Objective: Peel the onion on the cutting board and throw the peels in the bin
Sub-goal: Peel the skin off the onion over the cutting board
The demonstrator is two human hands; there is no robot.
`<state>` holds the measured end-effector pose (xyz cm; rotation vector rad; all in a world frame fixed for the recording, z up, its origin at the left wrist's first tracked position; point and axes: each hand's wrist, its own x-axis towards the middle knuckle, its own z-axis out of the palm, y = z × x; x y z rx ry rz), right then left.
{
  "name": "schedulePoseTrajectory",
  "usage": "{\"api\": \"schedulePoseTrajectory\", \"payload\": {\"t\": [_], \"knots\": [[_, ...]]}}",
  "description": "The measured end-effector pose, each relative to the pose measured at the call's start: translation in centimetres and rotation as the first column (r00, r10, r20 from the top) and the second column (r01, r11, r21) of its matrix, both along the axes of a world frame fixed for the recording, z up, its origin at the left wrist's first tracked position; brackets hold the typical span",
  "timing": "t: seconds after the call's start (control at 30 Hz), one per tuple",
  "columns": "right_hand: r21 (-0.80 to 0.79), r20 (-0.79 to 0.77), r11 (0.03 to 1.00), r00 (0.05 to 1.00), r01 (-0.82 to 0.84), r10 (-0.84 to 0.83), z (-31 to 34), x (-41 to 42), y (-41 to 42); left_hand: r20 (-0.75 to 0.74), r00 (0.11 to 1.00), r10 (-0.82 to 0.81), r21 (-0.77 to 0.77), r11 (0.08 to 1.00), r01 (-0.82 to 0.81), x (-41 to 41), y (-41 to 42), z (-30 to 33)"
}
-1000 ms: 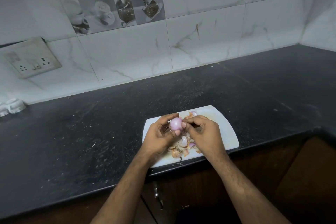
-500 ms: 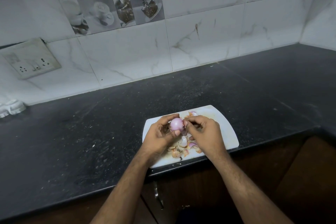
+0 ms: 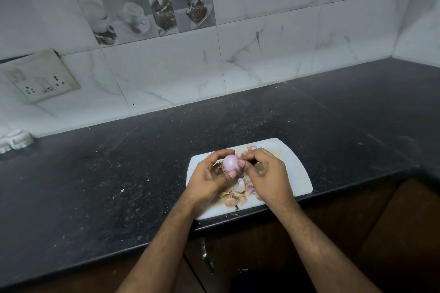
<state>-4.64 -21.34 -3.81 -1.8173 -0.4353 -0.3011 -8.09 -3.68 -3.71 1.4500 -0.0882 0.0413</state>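
Observation:
A small pink onion (image 3: 230,163) is held just above the white cutting board (image 3: 295,173), which lies at the counter's front edge. My left hand (image 3: 209,178) grips the onion from the left, fingers curled round it. My right hand (image 3: 264,173) meets it from the right, fingertips pinching at the onion's top right side. A pile of loose peels (image 3: 238,194) lies on the board under and between the hands. More peel bits (image 3: 251,148) show behind the right hand. No bin is in view.
The black stone counter (image 3: 119,173) runs left and back to a tiled wall. A wall socket (image 3: 40,78) sits at the left, with a white object (image 3: 14,140) below it. Brown cabinet fronts with a handle (image 3: 204,254) lie under the counter edge.
Both hands stay at the onion over the board. The fingers have shifted slightly on the onion; nothing was let go.

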Motion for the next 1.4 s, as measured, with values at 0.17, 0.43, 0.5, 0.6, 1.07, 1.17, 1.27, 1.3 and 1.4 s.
{"api": "schedulePoseTrajectory", "payload": {"t": [0.17,0.43,0.5,0.6,1.07,1.17,1.27,1.3,1.4], "knots": [[-0.093,0.013,0.994,0.999,0.053,-0.052,-0.5,0.3,0.3,-0.006,1.0,-0.016,0.002,1.0,0.016,-0.1,0.1,0.1],[-0.165,0.039,0.975,0.989,0.147,-0.143,-0.4,0.2,0.6,0.011,0.999,-0.033,-0.012,0.999,0.033,-0.2,0.1,0.2],[-0.148,0.027,0.975,0.986,0.166,-0.164,-0.5,0.3,0.5,0.01,1.0,-0.023,-0.041,0.999,0.024,-0.2,0.1,0.2],[-0.136,0.024,0.974,0.983,0.181,-0.179,-0.4,0.5,0.5,0.016,1.0,0.007,-0.06,0.998,-0.006,-0.1,0.0,0.2],[-0.051,-0.005,0.998,0.999,0.036,-0.036,0.2,-0.1,0.2,0.005,1.0,0.013,-0.036,0.999,-0.013,-0.1,-0.4,0.3],[-0.045,-0.029,0.999,1.0,-0.003,0.002,0.4,0.0,0.1,0.008,1.0,0.006,0.003,1.0,-0.006,-0.1,-0.5,0.3],[-0.125,0.013,0.992,1.0,-0.023,0.025,0.1,0.6,0.1,0.034,0.999,0.005,0.061,0.998,-0.007,0.1,-0.5,-0.2],[-0.153,0.019,0.988,0.999,-0.029,0.033,-0.1,0.8,0.1,0.045,0.999,0.009,0.08,0.997,-0.013,0.1,-0.5,-0.3],[-0.2,0.043,0.979,0.998,-0.035,0.044,-0.3,1.1,0.1,0.087,0.996,0.021,0.171,0.985,-0.036,0.2,-0.9,-0.4]]}}
